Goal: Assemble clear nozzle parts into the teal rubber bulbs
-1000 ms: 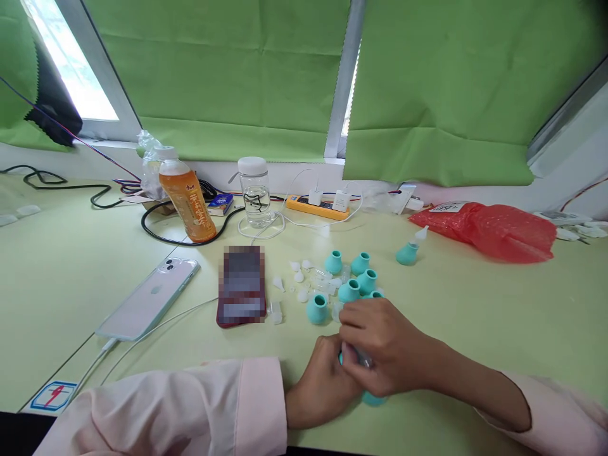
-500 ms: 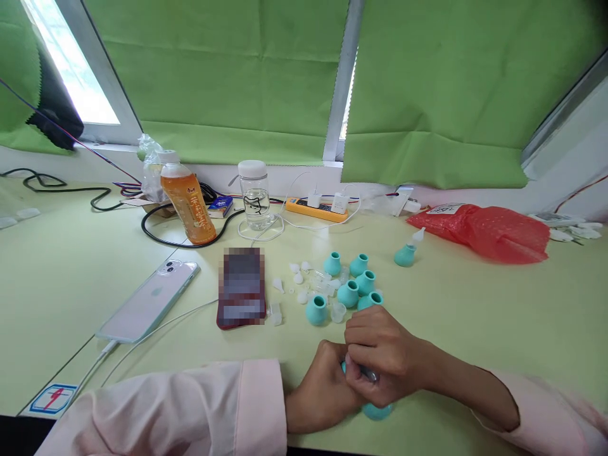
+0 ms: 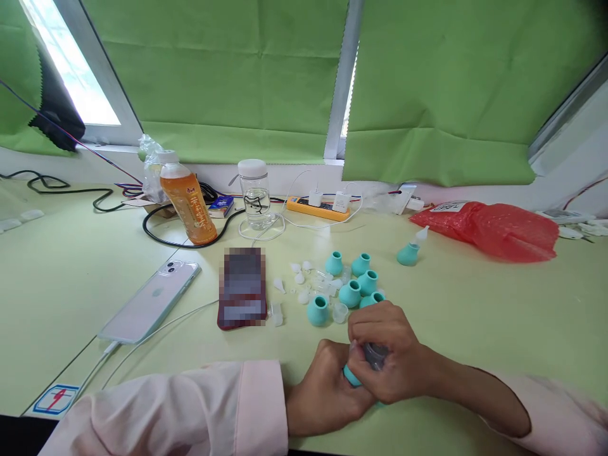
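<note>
My left hand [image 3: 327, 389] is closed around a teal rubber bulb [image 3: 351, 377], mostly hidden by the fingers. Over its top, my right hand [image 3: 396, 358] grips a clear plastic piece [image 3: 377, 356] between thumb and curled fingers. The two hands touch, and how the piece meets the bulb is hidden. Beyond them stand several more teal bulbs with open necks, one [image 3: 317, 310] nearest the left hand. A small clear cup [image 3: 339, 312] lies beside it, among loose translucent tips [image 3: 279, 285] and clear tubes. Farther right sits a bulb fitted with a pointed tip [image 3: 408, 253].
A dark red phone [image 3: 242, 310] and a pale phone [image 3: 152, 301] on a white cable lie left. Behind are an orange drink bottle [image 3: 190, 206], a clear water bottle [image 3: 256, 199], an orange power strip [image 3: 317, 209] and a red plastic bag [image 3: 503, 231].
My right hand has turned and shifted slightly, exposing more of the clear piece in its grip. The bulb's lower end is now nearly covered. My left hand stays almost in place.
</note>
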{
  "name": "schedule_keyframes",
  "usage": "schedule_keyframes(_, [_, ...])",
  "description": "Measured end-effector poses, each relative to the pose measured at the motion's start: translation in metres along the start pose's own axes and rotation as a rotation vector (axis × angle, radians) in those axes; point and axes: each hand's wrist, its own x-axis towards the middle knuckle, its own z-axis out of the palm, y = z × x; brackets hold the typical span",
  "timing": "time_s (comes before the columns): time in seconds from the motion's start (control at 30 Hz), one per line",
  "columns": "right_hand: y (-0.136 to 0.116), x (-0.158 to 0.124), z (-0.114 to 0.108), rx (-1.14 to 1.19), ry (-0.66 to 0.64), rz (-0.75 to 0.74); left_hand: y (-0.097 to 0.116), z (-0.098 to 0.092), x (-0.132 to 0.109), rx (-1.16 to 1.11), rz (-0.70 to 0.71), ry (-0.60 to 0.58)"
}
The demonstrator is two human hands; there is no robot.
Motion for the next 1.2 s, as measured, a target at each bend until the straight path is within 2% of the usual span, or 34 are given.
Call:
schedule_keyframes(0.1, [0.003,-0.004,0.004,-0.034,0.145,-0.095,0.006,0.0,0.005,0.091,0.065,-0.083])
schedule_keyframes(0.23, [0.005,-0.006,0.006,-0.013,0.21,-0.217,0.007,-0.001,0.01,0.063,0.077,-0.11])
schedule_keyframes(0.33, [0.004,-0.004,0.003,0.01,0.186,-0.157,0.005,-0.002,0.011,0.002,0.083,-0.126])
schedule_keyframes(0.5, [-0.001,0.002,-0.003,0.089,0.159,-0.005,0.012,-0.002,0.011,-0.057,0.121,-0.224])
schedule_keyframes(0.67, [-0.005,0.003,-0.003,0.152,0.204,0.049,0.021,0.001,0.008,-0.002,0.131,-0.192])
schedule_keyframes(0.8, [-0.004,0.001,-0.002,0.106,0.3,-0.026,0.021,0.002,0.006,-0.023,0.083,-0.094])
schedule_keyframes(0.9, [-0.003,0.001,-0.002,0.04,0.3,-0.139,0.018,0.002,0.007,-0.068,0.042,-0.06])
schedule_keyframes(1.07, [-0.001,0.001,-0.002,0.05,0.266,-0.184,0.008,0.0,0.011,-0.12,0.026,-0.101])
schedule_keyframes(1.2, [-0.002,0.002,-0.001,0.149,0.261,-0.066,0.008,-0.001,0.013,-0.201,0.071,-0.189])
